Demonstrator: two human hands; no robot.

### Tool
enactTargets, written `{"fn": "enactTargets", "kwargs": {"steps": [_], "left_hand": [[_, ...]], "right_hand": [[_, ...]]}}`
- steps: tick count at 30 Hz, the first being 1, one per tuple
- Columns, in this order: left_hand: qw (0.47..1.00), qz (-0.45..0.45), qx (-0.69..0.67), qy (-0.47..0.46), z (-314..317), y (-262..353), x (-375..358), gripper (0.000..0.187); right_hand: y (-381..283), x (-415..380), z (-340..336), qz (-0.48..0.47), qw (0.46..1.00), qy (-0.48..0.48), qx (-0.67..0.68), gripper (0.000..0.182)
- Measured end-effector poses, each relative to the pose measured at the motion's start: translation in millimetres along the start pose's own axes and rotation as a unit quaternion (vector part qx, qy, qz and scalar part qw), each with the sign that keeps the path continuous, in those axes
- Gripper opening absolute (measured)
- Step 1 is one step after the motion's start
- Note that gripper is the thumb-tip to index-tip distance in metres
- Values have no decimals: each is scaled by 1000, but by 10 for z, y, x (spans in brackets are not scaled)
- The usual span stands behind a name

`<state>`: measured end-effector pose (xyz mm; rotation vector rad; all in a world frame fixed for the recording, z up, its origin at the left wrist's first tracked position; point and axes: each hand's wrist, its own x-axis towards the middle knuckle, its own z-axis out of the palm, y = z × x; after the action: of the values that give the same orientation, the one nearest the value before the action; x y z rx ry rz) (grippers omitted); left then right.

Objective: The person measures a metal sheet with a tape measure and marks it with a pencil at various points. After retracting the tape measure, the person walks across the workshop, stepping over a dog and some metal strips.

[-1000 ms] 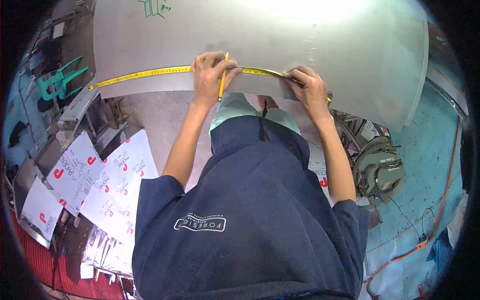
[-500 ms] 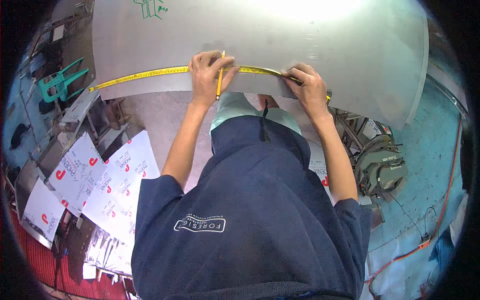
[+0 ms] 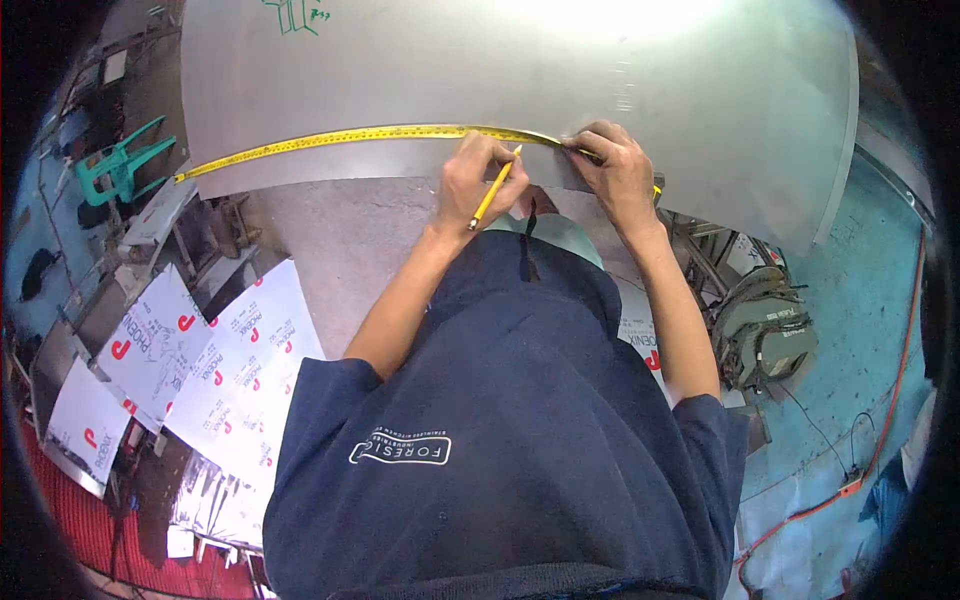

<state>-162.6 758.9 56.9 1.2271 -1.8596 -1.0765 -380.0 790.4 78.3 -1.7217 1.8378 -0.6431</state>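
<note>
A yellow tape measure [image 3: 330, 141] is drawn out along the near edge of a large grey metal sheet [image 3: 420, 80], its end hook at the sheet's left edge. My right hand [image 3: 618, 170] pinches the blade near the tape's case, which is mostly hidden behind the hand. In my left hand [image 3: 470, 182] is a yellow pencil [image 3: 492, 195], its tip pointing up toward the tape. The left fingers are curled, with the knuckles right at the tape's lower edge.
Green marker lines [image 3: 292, 15] show at the sheet's top left. A green plastic stool [image 3: 122, 165] stands to the left, above several white printed panels [image 3: 240, 370]. On the right are a dark green power tool [image 3: 770, 335] and an orange cord [image 3: 800, 515].
My left hand has slid right along the tape and drawn back toward me, turning the pencil from upright to slanted. My right hand stays at the same spot on the tape.
</note>
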Motion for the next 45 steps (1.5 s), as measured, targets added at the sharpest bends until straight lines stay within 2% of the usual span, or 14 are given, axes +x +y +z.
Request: {"fn": "enactTargets", "kwargs": {"steps": [4, 6, 45], "left_hand": [[1000, 6, 10, 3, 43, -27, 27, 19], [999, 36, 32, 10, 50, -77, 27, 19], [998, 34, 47, 13, 90, -125, 7, 21]], "right_hand": [[-3, 0, 4, 2, 1000, -6, -4, 10], [-2, 0, -2, 6, 1000, -7, -1, 10], [1, 1, -4, 10, 1000, -11, 7, 11]]}}
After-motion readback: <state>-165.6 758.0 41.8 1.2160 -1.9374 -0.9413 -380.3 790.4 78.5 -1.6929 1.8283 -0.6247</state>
